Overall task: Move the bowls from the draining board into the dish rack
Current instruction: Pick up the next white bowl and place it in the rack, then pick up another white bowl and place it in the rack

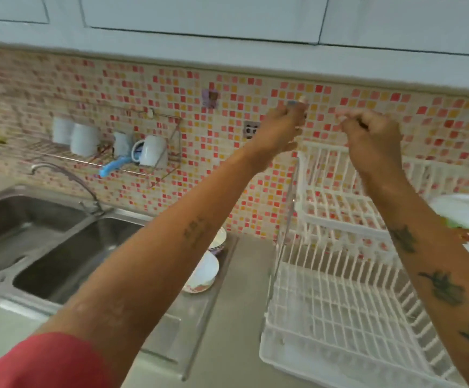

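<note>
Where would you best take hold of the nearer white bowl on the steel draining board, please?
Grip the nearer white bowl by its upper rim, coming from above and the right; it leans tilted, opening facing the white plastic dish rack, with the left forearm covering its left edge.

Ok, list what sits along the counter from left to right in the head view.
Stainless steel double sink → curved metal tap → stacked white ceramic bowls on the steel draining board → white plastic dish rack → white plates at the far right.
</note>
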A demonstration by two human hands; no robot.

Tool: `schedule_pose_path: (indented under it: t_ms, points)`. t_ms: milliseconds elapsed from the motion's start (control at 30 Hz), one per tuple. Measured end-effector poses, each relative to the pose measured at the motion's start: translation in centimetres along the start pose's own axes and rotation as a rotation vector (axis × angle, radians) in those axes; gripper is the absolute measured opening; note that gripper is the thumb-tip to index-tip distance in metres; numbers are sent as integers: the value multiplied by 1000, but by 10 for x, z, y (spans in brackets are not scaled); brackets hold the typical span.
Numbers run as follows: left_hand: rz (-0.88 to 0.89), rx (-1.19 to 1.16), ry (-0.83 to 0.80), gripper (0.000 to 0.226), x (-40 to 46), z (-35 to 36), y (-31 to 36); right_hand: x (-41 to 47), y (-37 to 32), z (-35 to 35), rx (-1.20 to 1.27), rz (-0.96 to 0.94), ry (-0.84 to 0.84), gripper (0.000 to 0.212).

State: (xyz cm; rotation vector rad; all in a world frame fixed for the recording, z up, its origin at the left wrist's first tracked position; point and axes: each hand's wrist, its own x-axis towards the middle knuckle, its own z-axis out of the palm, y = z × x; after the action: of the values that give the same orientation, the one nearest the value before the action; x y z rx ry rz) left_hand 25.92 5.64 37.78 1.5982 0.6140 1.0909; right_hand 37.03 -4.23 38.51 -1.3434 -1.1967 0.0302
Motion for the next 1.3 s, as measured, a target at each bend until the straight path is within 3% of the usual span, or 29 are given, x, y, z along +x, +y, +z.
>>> schedule_pose_path:
  t_ms: [167, 267, 400, 500, 567, 767, 933, 1033, 1100, 1200, 1300]
  points:
    - [-122, -14, 290, 32, -34, -125, -28, -28, -29, 102, 259, 99, -336, 25]
    - [-295, 0, 420, 39, -57, -180, -61, -46, -29, 158, 331, 196, -534, 22]
    - [-489, -39, 525, 41, -86, -226, -124, -64, 13, 224, 311, 483, -718, 24]
    - [-637, -115, 541, 46, -101, -240, -175, -77, 63, 258, 307, 719, -791, 15]
    - [-742, -128, 527, 49, -112, -241, -210, -86, 97, 273, 243, 836, -788, 16]
    - [-959, -257, 504, 42, -134, -218, -293, -118, 195, 296, 80, 1057, -647, 57]
    - [-1050, -261, 478, 40, -141, -199, -345, -136, 235, 300, 39, 1067, -586, 32]
    - [-1040, -304, 536, 31, -138, -192, -366, -145, 258, 305, 39, 1058, -574, 42]
    - [-1026, -263, 586, 24, -134, -189, -378, -151, 273, 310, 48, 1041, -574, 32]
    - [-943, -299, 608, 38, -126, -178, -386, -157, 263, 311, 61, 1047, -561, 21]
    - [-865, -363, 639, 39, -122, -169, -391, -162, 264, 313, 42, 1057, -542, 32]
